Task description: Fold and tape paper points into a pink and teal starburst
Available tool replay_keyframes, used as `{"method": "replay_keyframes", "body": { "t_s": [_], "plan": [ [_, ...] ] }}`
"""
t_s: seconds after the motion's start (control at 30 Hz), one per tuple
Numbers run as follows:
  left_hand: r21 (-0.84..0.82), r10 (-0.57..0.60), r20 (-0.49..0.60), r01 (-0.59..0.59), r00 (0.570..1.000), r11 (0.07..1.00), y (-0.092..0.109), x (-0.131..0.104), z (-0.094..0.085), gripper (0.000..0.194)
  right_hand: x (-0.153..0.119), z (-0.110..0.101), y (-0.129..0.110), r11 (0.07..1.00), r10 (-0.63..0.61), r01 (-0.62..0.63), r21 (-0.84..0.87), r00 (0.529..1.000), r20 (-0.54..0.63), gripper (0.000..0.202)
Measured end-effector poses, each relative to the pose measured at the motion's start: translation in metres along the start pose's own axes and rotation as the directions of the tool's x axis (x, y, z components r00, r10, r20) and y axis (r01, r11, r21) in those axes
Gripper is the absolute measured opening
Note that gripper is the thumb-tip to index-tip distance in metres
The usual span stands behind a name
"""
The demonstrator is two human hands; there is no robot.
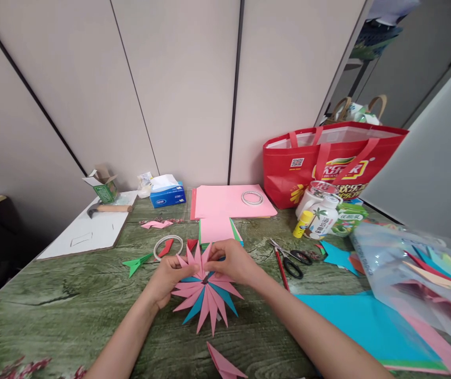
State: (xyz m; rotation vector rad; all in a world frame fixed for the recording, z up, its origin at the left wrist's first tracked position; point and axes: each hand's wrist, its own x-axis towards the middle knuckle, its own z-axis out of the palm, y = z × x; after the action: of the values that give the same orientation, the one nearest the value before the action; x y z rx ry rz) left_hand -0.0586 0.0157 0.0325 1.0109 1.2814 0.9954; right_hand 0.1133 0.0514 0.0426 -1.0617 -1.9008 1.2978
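A folded paper star (213,305) with pink and blue points is held up between my two hands, just over the table. My left hand (167,279) pinches its upper left points between thumb and fingers. On the upper right side my right hand (230,261) grips the star near its centre, the fingertips partly hidden by the folds. A loose pink folded paper piece (224,363) lies below the star, close to the front. Left of it are a green folded piece (135,263) and a roll of tape (168,247) with a red folded piece beside it.
Scissors (292,259) and a red pencil (281,269) lie to the right, by a glue stick (303,223). Blue paper sheets (340,321) and a clear plastic bag (387,263) fill the right. Behind stand a red bag (288,173) and tissue box (167,196); a hammer (110,208) rests on a white board (91,237).
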Motion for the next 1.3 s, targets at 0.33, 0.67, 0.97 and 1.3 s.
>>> {"method": "replay_keyframes", "body": {
  "t_s": [0.33,0.67,0.97,1.3],
  "plan": [
    [-0.001,0.023,-0.032,-0.023,0.999,1.000,0.000,0.000,0.001,0.019,0.002,0.004,0.003,0.994,-0.047,0.042,-0.101,0.998,-0.040,0.002],
    [-0.015,0.034,-0.028,-0.034,0.999,0.999,-0.003,-0.001,0.004,0.019,0.001,0.008,0.000,0.986,-0.050,0.040,-0.163,0.997,-0.058,0.010],
    [-0.099,-0.008,0.058,0.014,0.998,0.995,0.002,-0.005,0.009,0.019,0.003,0.001,0.004,0.980,-0.016,0.002,-0.197,0.997,-0.073,0.011],
    [-0.093,-0.164,0.214,0.187,0.963,0.978,0.005,-0.009,0.005,0.026,0.004,-0.008,0.008,0.980,0.132,-0.117,-0.158,0.987,0.090,0.021]
  ]
}}
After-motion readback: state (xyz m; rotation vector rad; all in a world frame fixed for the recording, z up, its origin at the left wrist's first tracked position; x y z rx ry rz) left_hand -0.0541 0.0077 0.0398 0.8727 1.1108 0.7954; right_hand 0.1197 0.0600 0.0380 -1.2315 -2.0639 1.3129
